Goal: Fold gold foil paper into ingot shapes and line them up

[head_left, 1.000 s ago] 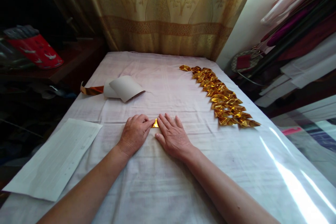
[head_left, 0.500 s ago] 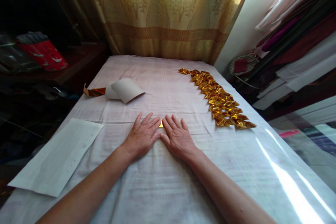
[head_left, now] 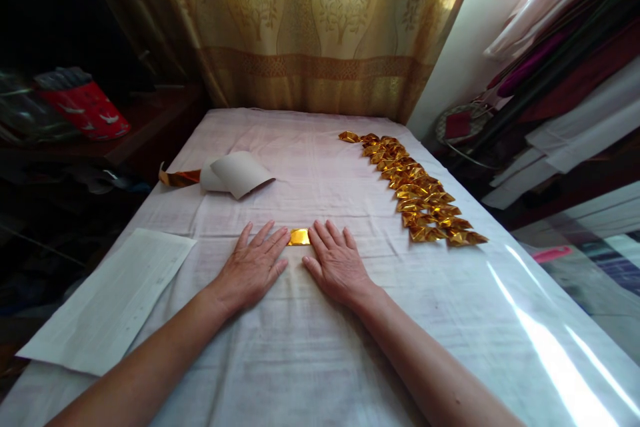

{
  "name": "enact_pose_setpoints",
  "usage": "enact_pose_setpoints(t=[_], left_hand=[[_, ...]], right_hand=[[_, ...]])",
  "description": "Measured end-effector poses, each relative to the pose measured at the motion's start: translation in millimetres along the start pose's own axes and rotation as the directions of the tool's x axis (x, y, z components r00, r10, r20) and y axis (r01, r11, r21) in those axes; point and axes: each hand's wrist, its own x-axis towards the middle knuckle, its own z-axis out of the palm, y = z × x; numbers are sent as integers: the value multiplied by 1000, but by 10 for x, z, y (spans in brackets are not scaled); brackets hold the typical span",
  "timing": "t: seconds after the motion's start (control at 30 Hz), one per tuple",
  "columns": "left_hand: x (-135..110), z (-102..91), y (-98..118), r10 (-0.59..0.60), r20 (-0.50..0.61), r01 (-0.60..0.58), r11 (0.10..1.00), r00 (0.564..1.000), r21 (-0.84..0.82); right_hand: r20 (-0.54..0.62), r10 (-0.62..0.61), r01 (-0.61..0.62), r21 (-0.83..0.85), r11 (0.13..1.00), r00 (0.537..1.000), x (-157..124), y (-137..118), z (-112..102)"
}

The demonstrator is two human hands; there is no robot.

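Note:
A narrow strip of shiny gold foil paper (head_left: pixel 300 237) lies flat on the white cloth (head_left: pixel 300 347), its middle showing between my hands. My left hand (head_left: pixel 253 263) rests palm down with fingers spread, its fingertips over the strip's left part. On the other side my right hand (head_left: pixel 336 260) also lies flat, fingers outstretched over the right part. Both ends of the strip are hidden under the fingers. Off to the right, several folded gold foil pieces (head_left: pixel 425 197) sit in overlapping rows running toward the back.
Back left lies a curled grey-white sheet (head_left: pixel 237 173) with copper-gold foil (head_left: pixel 180 178) at its left. A white paper sheet (head_left: pixel 110 300) rests at the left edge. Beyond are a red container (head_left: pixel 90 107), a gold curtain (head_left: pixel 315 33) and hanging clothes (head_left: pixel 565 100) at right.
My left hand has slid left, away from the right hand, uncovering more of the gold foil strip. My right hand has stayed nearly in place.

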Motion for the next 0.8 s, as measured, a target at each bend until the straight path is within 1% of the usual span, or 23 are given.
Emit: enact_pose_setpoints(t=[0.07, 0.17, 0.27, 0.33, 0.47, 0.63, 0.8], left_hand=[[15, 14, 23, -13, -9, 13, 1000, 1000, 2], [31, 39, 30, -21, -33, 21, 1000, 999, -9], [29, 62, 13, -26, -64, 25, 999, 998, -24], [23, 71, 4, -28, -72, 26, 999, 997, -28], [8, 70, 3, -42, -79, 40, 999, 996, -25], [25, 58, -6, -63, -95, 59, 997, 994, -44], [119, 13, -28, -119, -144, 103, 988, 982, -117]], right_hand=[[-30, -23, 23, -4, 1000, 999, -4, 6, 16], [-69, -122, 121, -7, 993, 990, 2, -11, 34], [-52, -221, 222, 18, 975, 974, 30, -58, 42], [-26, -241, 242, 36, 970, 970, 49, -83, 40], [1, -220, 219, 37, 975, 976, 36, -63, 12], [22, -119, 119, 6, 993, 993, -56, 30, -31], [-9, -81, 81, 10, 997, 997, -90, 58, -19]])
